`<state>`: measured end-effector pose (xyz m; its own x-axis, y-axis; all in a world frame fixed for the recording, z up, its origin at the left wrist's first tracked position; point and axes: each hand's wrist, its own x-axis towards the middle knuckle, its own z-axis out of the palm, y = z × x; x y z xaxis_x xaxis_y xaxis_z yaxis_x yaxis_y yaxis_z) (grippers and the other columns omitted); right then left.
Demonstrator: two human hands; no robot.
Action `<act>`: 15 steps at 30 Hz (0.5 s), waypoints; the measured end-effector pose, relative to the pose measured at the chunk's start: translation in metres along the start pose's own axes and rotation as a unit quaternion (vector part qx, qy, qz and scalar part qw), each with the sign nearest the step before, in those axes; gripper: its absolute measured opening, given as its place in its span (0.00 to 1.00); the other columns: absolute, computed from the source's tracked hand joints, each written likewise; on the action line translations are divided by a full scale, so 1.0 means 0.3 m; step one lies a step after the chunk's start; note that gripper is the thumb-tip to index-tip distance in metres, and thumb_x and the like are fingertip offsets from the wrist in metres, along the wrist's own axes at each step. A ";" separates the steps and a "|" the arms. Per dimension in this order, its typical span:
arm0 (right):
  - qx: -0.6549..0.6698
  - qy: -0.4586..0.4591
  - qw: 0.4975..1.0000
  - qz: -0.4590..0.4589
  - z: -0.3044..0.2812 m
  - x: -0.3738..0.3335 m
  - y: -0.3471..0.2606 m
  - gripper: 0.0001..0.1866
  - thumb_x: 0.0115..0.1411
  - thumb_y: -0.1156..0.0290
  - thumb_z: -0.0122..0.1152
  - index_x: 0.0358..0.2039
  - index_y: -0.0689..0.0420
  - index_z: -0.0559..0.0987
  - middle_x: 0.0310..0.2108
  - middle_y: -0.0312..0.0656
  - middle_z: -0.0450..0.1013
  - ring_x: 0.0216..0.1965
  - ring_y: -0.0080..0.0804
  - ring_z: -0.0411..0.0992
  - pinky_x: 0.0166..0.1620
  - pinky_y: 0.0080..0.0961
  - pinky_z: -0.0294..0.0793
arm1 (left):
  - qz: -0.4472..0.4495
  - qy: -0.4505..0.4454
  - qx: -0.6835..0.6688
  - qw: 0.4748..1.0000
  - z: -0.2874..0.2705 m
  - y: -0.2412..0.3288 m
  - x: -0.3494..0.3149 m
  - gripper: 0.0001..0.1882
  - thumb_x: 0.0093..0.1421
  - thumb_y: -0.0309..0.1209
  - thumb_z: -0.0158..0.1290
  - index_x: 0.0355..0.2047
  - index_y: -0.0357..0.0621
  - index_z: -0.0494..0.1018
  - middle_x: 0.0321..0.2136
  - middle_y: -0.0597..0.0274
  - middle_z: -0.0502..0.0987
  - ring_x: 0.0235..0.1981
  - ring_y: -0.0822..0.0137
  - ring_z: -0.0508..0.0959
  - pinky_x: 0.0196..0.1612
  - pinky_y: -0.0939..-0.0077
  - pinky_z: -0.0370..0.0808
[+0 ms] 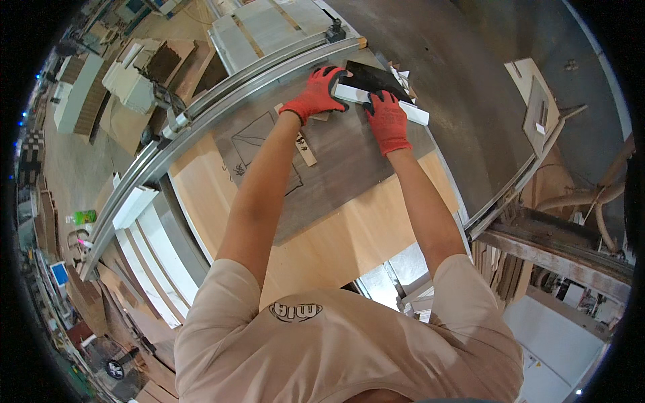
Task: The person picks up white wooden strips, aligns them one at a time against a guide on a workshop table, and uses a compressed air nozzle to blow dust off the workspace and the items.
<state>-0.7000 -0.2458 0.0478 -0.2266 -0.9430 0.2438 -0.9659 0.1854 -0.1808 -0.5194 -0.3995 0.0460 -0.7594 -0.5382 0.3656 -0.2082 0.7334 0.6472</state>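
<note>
I wear red gloves with dark fingertips. My left hand (pixel 314 96) is at the left end of a white strip (pixel 413 113), thumb and fingers apart in a C shape around that end. Over the strip's near side bends my right hand (pixel 389 125), its fingertips gripping the strip's middle. Behind the strip lies a glossy black panel (pixel 368 77). Beneath both hands is a grey-brown board (pixel 322 191) with dark line drawings. On it, a short light wood strip (pixel 306 149) with dark markings lies below my left wrist.
A pale wood panel (pixel 329 252) lies under the board. A metal rail (pixel 195 117) curves along the left and far side, with a clamp-like fitting (pixel 168 101). White offcuts (pixel 403 77) sit beyond the black panel. Boards (pixel 537 114) lie at the right; a green bottle (pixel 84 217) stands far left.
</note>
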 end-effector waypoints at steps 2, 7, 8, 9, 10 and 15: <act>-0.009 0.004 1.000 -0.009 0.003 0.006 -0.007 0.25 0.55 0.61 0.66 0.54 0.49 0.75 0.57 0.46 0.68 0.58 0.53 0.67 0.52 0.44 0.77 | -0.004 -0.028 -0.014 0.999 -0.018 -0.010 0.007 0.46 0.34 0.40 0.73 0.58 0.58 0.69 0.57 0.56 0.69 0.63 0.46 0.63 0.66 0.54 0.59; -0.010 0.006 1.000 -0.015 -0.007 0.002 -0.051 0.21 0.55 0.63 0.65 0.50 0.50 0.77 0.54 0.46 0.69 0.56 0.53 0.69 0.49 0.43 0.78 | -0.035 -0.021 0.189 0.981 0.011 0.050 -0.018 0.45 0.36 0.49 0.72 0.58 0.60 0.70 0.56 0.51 0.69 0.61 0.44 0.64 0.65 0.50 0.59; -0.017 0.007 1.000 -0.012 -0.014 0.010 -0.051 0.20 0.55 0.63 0.64 0.49 0.50 0.77 0.53 0.46 0.70 0.56 0.53 0.69 0.48 0.43 0.79 | -0.053 0.000 0.192 0.980 0.027 0.069 -0.015 0.45 0.36 0.49 0.72 0.57 0.61 0.70 0.55 0.50 0.69 0.60 0.45 0.65 0.64 0.51 0.59; -0.023 0.018 0.999 -0.018 -0.005 0.013 -0.050 0.19 0.56 0.64 0.62 0.49 0.50 0.78 0.52 0.46 0.70 0.55 0.53 0.69 0.47 0.42 0.79 | -0.071 0.021 0.195 0.978 0.040 0.087 -0.011 0.45 0.35 0.50 0.72 0.57 0.62 0.70 0.54 0.50 0.69 0.59 0.46 0.66 0.63 0.51 0.60; -0.031 0.030 0.999 -0.024 0.005 0.013 -0.053 0.18 0.57 0.65 0.60 0.48 0.51 0.78 0.51 0.45 0.70 0.55 0.52 0.70 0.46 0.41 0.79 | -0.087 0.043 0.196 0.976 0.052 0.099 -0.005 0.45 0.35 0.50 0.72 0.57 0.63 0.71 0.52 0.49 0.70 0.58 0.47 0.67 0.62 0.51 0.61; -0.045 0.031 0.998 -0.032 0.020 0.027 -0.057 0.16 0.59 0.68 0.55 0.47 0.52 0.79 0.48 0.45 0.71 0.53 0.49 0.71 0.43 0.39 0.80 | -0.082 0.014 0.231 0.969 0.023 0.141 0.000 0.36 0.42 0.45 0.69 0.54 0.62 0.72 0.49 0.52 0.70 0.55 0.48 0.68 0.62 0.52 0.60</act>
<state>-0.6844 -0.2582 0.0473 -0.1691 -0.9353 0.3108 -0.9853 0.1521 -0.0782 -0.5327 -0.3656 0.0687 -0.6769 -0.6695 0.3058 -0.5832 0.7413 0.3321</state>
